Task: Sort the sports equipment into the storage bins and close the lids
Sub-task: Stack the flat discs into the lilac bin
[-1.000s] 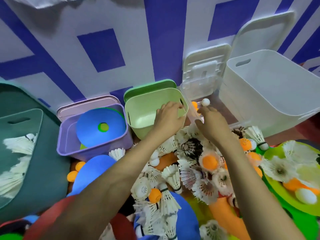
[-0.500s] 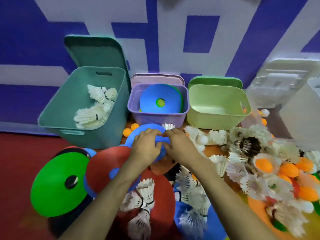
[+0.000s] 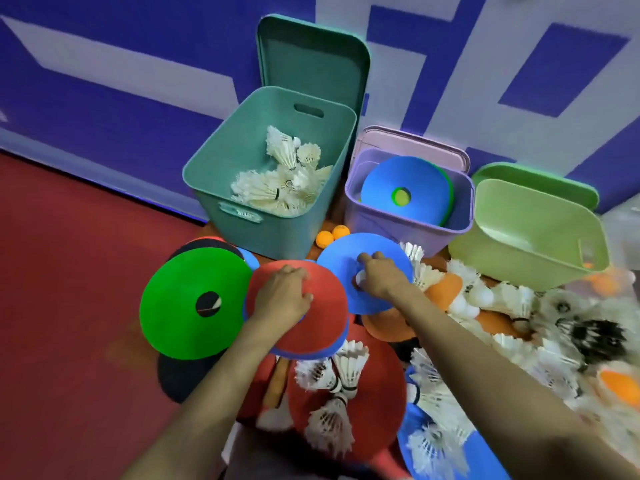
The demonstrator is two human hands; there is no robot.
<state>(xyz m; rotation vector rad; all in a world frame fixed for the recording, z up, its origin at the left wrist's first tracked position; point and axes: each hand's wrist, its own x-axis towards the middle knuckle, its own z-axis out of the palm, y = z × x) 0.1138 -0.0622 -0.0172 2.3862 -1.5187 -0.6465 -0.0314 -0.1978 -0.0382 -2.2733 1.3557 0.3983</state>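
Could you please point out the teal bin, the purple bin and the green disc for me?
Teal bin (image 3: 280,235): head view, on its front wall.
Purple bin (image 3: 377,223): head view, on its front wall.
Green disc (image 3: 173,317): head view, on its flat top, left of the hole.

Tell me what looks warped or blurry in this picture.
Head view: wide-angle bending curves the wall stripes and leans the teal bin; the shuttlecock pile at the picture's right is smeared; the left hand on the red disc and the right hand on the blue disc look sharper.
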